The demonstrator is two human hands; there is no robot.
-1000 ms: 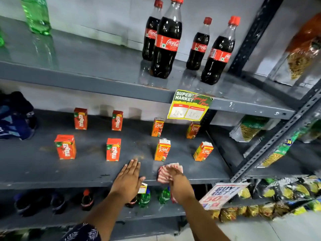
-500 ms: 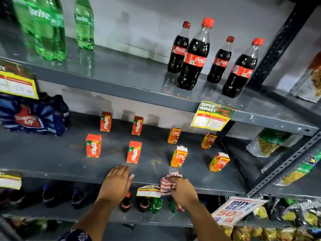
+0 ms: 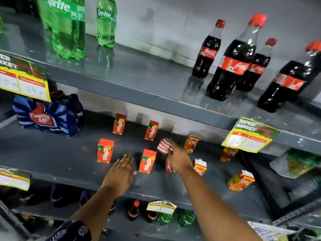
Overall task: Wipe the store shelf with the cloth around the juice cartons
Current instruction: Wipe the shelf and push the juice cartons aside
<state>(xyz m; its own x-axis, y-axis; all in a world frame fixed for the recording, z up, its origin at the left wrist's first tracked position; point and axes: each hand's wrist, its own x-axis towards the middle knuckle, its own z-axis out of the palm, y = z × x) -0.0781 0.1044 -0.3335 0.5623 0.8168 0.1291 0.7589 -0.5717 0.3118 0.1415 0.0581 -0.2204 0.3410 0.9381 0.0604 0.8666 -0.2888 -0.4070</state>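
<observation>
Right hand (image 3: 178,159) reaches deep onto the middle shelf (image 3: 52,157), fingers curled round a red-and-white striped cloth (image 3: 165,146). The cloth is bunched, its front wad pressed down in the lane between the red cartons (image 3: 147,160) on the left and the orange cartons (image 3: 191,143) on the right; a tail hangs back under the palm. Likely reason for the grip: a tight wad fits the narrow gap without knocking cartons.

Left hand (image 3: 121,173) lies flat on the shelf near its front edge, fingers straight and together, holding nothing, between two front red cartons. Judged a brace for the long reach.

Cloth long axis runs front to back, leading end pointing toward the rear wall, roughly in line with the forearm. Cartons stand upright in loose rows; the front right orange carton (image 3: 240,180) looks tilted. Some blur on the right fingers.
</observation>
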